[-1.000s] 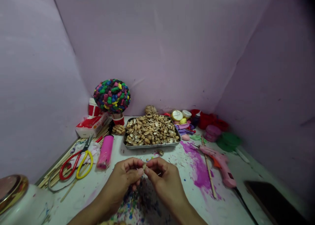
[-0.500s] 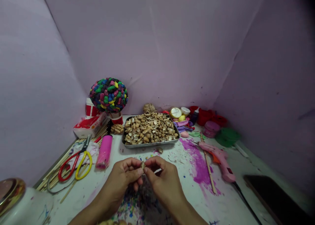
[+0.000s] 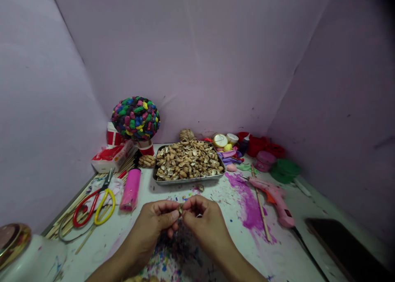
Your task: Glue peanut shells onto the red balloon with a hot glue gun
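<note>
A small peanut shell (image 3: 180,210) is pinched between the fingertips of both hands, low in the middle of the head view. My left hand (image 3: 159,219) has thumb and forefinger closed on its left side. On the other side, my right hand (image 3: 203,216) pinches with thumb and forefinger. Just beyond the hands stands a metal tray (image 3: 188,180) heaped with peanut shells (image 3: 188,158). One loose shell piece (image 3: 200,187) lies in front of the tray. Part of a tan pile (image 3: 143,278) shows at the bottom edge, mostly cut off.
Scissors (image 3: 103,203), a pink roll (image 3: 131,190) and wooden sticks (image 3: 69,206) lie left. Behind them a multicoloured ball (image 3: 136,118) rests on a red cup (image 3: 145,147). To the right are a pink glue gun (image 3: 274,197), a stick (image 3: 261,210), a phone (image 3: 342,245) and paint pots (image 3: 265,161).
The fingertips have shifted slightly around the shell, and its position has turned a little. My right hand has moved slightly to the right. The surroundings are unchanged.
</note>
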Demonstrator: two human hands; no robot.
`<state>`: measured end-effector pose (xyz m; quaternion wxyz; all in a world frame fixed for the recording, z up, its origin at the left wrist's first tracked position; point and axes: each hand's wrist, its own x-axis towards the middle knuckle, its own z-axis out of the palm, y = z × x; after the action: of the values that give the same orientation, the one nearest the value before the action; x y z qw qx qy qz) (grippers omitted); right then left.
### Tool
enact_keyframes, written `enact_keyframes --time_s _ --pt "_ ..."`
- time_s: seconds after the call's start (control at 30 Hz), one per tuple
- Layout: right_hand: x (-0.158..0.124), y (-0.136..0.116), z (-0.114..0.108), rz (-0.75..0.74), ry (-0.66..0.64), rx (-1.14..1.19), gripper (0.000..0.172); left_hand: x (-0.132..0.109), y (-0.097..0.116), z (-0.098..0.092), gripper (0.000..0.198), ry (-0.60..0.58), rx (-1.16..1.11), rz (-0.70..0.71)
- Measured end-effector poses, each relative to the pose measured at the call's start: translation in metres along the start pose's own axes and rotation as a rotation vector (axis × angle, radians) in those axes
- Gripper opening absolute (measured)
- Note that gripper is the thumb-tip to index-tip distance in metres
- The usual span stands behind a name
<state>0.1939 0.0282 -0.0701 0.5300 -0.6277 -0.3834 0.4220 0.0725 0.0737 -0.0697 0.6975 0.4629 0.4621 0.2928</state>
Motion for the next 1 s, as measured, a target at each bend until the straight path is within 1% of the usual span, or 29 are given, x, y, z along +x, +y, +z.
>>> enact_keyframes --time_s 0.17,0.3,0.4,0.5,0.6,0.67,0.83,0.9,1.0 --pt "0.001 -0.002 -0.001 0.047 -0.002 0.06 0.007 0.0 0.001 0.003 0.026 0.006 -0.014 -0.002" --pt "0.003 -0.001 -0.004 0.075 -0.011 0.085 0.013 0.0 0.003 0.002 0.024 0.029 -0.02 -0.009" --pt "0.007 0.0 -0.012 0.074 -0.012 0.065 0.017 0.0 0.006 0.0 0.021 -0.01 -0.101 -0.027" --pt "0.014 0.001 -0.023 0.018 0.059 -0.019 0.019 0.001 0.007 -0.002 0.012 -0.057 -0.258 -0.089" --pt "0.018 0.002 -0.033 -0.093 0.123 -0.119 0.019 0.002 0.006 -0.003 0.005 -0.081 -0.353 -0.155" --pt "0.017 0.001 -0.035 -0.149 0.091 -0.143 0.021 0.003 0.005 -0.004 0.003 -0.119 -0.368 -0.186" --pt "0.009 -0.002 -0.025 -0.202 -0.104 -0.089 0.025 0.001 0.002 -0.003 0.006 -0.21 -0.351 -0.208" --pt "0.007 -0.002 -0.021 -0.2 -0.133 -0.077 0.022 0.001 0.0 -0.003 0.007 -0.235 -0.343 -0.211" --pt "0.005 0.001 -0.016 -0.159 -0.126 -0.059 0.013 0.001 -0.002 -0.001 0.01 -0.272 -0.331 -0.213"
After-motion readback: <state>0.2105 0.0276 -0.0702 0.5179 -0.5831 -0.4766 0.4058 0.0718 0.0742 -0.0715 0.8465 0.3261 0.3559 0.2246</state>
